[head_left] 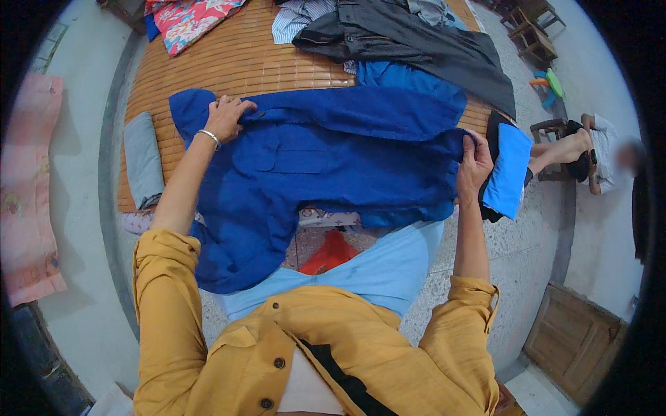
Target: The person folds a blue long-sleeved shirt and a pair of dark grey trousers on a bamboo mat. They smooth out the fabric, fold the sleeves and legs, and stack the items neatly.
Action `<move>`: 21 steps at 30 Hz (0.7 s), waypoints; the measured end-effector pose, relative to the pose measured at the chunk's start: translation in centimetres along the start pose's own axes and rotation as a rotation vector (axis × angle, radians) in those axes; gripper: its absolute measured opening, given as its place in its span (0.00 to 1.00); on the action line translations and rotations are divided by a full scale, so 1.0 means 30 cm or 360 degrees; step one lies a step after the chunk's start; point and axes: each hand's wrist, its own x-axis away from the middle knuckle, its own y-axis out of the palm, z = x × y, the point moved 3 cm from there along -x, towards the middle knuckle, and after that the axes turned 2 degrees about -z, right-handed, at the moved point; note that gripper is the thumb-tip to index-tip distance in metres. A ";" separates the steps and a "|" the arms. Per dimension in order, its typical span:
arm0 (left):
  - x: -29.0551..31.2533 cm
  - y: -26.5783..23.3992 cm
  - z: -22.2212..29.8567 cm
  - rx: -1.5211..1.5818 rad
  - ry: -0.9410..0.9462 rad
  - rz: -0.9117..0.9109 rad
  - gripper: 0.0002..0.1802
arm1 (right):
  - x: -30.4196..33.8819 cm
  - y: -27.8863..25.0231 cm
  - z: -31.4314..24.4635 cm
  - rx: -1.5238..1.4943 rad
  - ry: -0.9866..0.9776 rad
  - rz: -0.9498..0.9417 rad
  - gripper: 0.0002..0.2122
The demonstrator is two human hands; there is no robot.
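Observation:
A dark blue jacket (326, 180) lies spread sideways in front of me, partly over my light blue trousers (409, 256). Its collar end is on the left and its hem on the right. A chest or side pocket flap faces up, and a button shows near the upper front edge. My left hand (227, 119), with a silver bracelet at the wrist, has its fingers bent onto the cloth near the collar, gripping it. At the right end, my right hand (475, 165) pinches the jacket's hem between thumb and fingers.
A slatted bamboo mat (201, 52) bears dark trousers (416, 41), a floral red cloth (194, 21) and a folded grey garment (143, 158). Bright blue folded cloth (510, 170) lies on black cloth at the right. Another person (603, 152) sits farther right by a stool.

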 end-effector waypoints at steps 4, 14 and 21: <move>-0.004 0.009 -0.026 -0.0072 0.0178 0.0094 0.28 | -0.013 0.003 -0.021 0.0078 0.0058 -0.0081 0.06; 0.044 -0.084 -0.034 -0.0026 0.0205 -0.0210 0.26 | -0.030 -0.036 -0.019 0.0014 0.0186 -0.0180 0.05; 0.039 -0.008 -0.097 -0.0116 -0.0066 -0.0530 0.29 | 0.006 -0.083 0.014 -0.0037 0.0184 -0.0092 0.04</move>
